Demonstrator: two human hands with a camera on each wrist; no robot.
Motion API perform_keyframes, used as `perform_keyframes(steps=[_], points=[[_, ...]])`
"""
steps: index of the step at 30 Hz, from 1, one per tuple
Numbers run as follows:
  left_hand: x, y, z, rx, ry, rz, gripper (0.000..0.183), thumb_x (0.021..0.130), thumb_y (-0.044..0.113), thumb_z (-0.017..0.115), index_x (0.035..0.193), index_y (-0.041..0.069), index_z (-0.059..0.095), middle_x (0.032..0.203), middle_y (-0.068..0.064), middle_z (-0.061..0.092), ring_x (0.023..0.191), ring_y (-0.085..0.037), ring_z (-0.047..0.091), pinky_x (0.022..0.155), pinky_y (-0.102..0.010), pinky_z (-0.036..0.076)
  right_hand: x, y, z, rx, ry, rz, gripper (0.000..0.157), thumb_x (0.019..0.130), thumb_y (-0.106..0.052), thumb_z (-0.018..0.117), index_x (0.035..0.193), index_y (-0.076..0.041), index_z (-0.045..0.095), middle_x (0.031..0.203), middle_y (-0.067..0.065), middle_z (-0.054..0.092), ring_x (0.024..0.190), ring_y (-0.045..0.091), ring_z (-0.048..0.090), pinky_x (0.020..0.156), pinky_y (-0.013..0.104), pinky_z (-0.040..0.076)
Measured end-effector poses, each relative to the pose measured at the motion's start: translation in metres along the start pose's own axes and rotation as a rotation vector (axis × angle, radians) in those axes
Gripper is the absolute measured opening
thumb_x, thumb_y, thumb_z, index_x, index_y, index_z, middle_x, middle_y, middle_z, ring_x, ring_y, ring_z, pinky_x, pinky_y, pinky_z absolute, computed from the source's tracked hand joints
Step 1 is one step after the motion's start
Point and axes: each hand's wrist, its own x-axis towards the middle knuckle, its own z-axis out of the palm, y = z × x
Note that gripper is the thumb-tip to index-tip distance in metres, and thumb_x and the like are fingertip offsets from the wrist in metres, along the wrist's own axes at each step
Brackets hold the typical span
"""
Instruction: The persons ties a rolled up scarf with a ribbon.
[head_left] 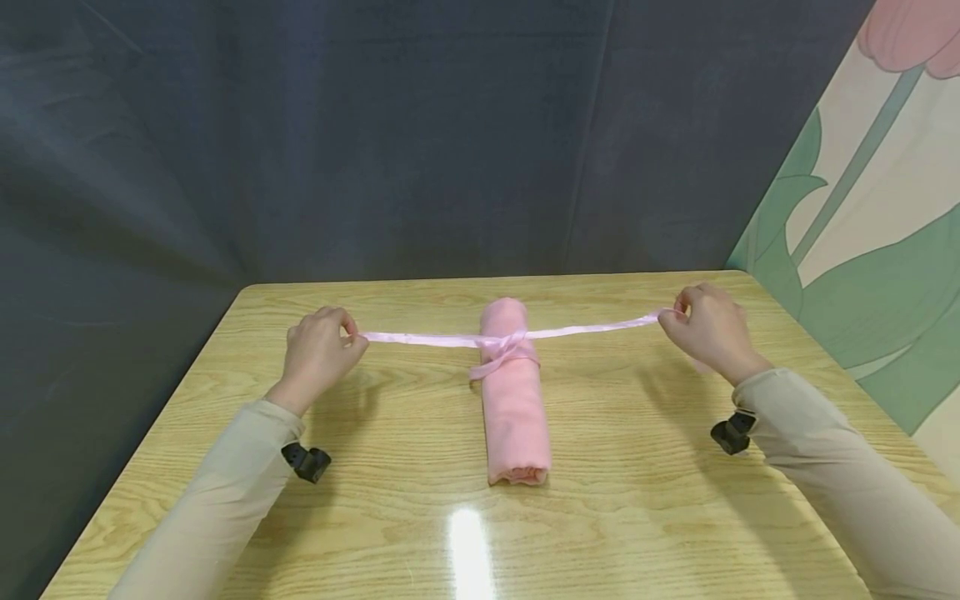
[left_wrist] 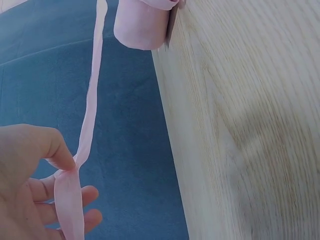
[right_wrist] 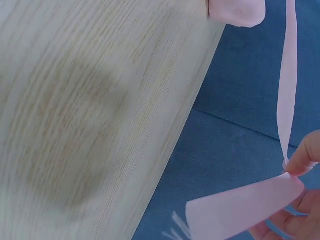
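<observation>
A rolled pink towel (head_left: 516, 417) lies lengthwise on the wooden table, with a pink satin ribbon (head_left: 427, 339) around its upper part, crossed on top. To the left of the roll, my left hand (head_left: 318, 346) pinches one end of the ribbon between thumb and forefinger. My right hand (head_left: 708, 327) pinches the other end off to the right. Both lengths of ribbon stretch nearly straight above the table. In the left wrist view a loose tail hangs past the fingers (left_wrist: 90, 195). A frayed ribbon tail (right_wrist: 240, 205) shows beyond the right thumb in the right wrist view.
The wooden table (head_left: 405, 533) has a bright glare spot near the front. A dark cloth (head_left: 420, 142) hangs behind its far edge and along the left. On the right stands a wall (head_left: 885, 275) painted with a tulip. Each wrist wears a small black camera (head_left: 306, 461).
</observation>
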Motion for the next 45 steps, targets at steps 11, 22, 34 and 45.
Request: perform_keyframes(steps=[11,22,34,45], points=[[-0.001,-0.003,-0.002,0.025,-0.040,-0.032,0.015,0.084,0.018,0.055,0.084,0.004,0.060,0.096,-0.018,0.062,0.086,-0.035,0.056,0.085,-0.055,0.038,0.000,0.007,-0.001,-0.060,-0.040,0.022,0.022,0.083,-0.022,0.046,0.071,-0.004,0.051,0.082,0.016,0.049,0.074,0.032,0.046,0.063,0.044,0.033],[-0.002,-0.008,-0.005,0.041,-0.038,-0.050,0.014,0.083,0.017,0.055,0.082,0.003,0.058,0.091,-0.017,0.061,0.083,-0.034,0.055,0.086,-0.056,0.039,0.000,0.011,-0.002,-0.073,-0.103,0.048,0.028,0.086,-0.026,0.047,0.077,-0.001,0.054,0.084,0.017,0.050,0.076,0.033,0.047,0.062,0.045,0.034],[-0.003,-0.011,-0.007,0.053,-0.048,-0.068,0.015,0.084,0.018,0.056,0.081,0.003,0.057,0.090,-0.017,0.060,0.079,-0.032,0.054,0.082,-0.055,0.039,0.000,0.016,-0.002,-0.104,-0.120,0.058,0.026,0.084,-0.025,0.046,0.076,-0.002,0.054,0.086,0.017,0.050,0.080,0.035,0.048,0.063,0.049,0.034],[-0.003,-0.015,-0.009,0.047,-0.070,-0.085,0.017,0.084,0.019,0.055,0.081,0.003,0.057,0.092,-0.018,0.059,0.080,-0.034,0.053,0.082,-0.056,0.038,0.001,0.021,-0.002,-0.117,-0.157,0.070,0.028,0.085,-0.026,0.045,0.077,-0.001,0.055,0.089,0.019,0.051,0.083,0.040,0.048,0.066,0.054,0.035]])
